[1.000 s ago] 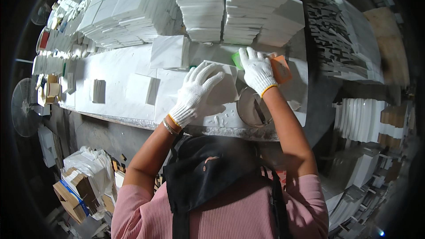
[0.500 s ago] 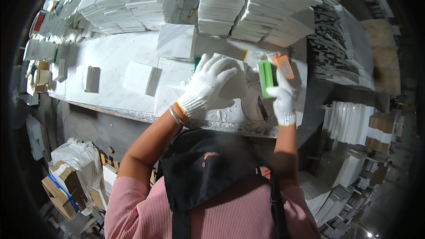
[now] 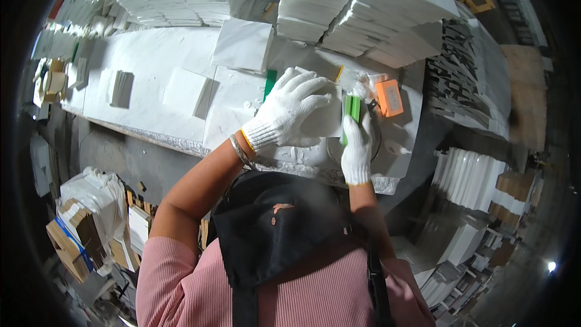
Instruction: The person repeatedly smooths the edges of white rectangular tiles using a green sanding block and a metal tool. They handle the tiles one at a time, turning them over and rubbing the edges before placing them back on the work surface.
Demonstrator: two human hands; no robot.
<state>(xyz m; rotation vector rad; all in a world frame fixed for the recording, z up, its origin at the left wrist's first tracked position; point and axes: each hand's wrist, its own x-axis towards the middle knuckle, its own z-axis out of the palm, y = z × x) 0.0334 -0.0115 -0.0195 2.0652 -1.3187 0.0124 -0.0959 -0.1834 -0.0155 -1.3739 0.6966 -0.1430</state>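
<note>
My left hand [image 3: 290,108], in a white knit glove with a yellow cuff edge, lies palm down over a white marble tile [image 3: 327,122]. Its fingers stretch across the tile, slightly apart. In my right hand [image 3: 357,151], also gloved, is a green sanding block [image 3: 353,108], gripped lengthwise. The block meets the tile's right edge. Beneath my right wrist area sits a round dish [image 3: 376,145], partly covered by the hand. An orange block [image 3: 390,98] rests to the right of the green one, beside crumpled clear plastic [image 3: 361,88].
Tall stacks of marble tiles [image 3: 315,3] line the bench's back. A tile pile [image 3: 243,44] stands behind my left hand, near a green strip [image 3: 270,83]. Farther left are another tile [image 3: 186,91] and a small upright stack [image 3: 115,86]. White chips litter the bench's front edge [image 3: 163,141].
My right hand has moved left with the green sanding block, from over the dish to the tile's right edge. My left hand stays on the tile. The whole view has shifted slightly.
</note>
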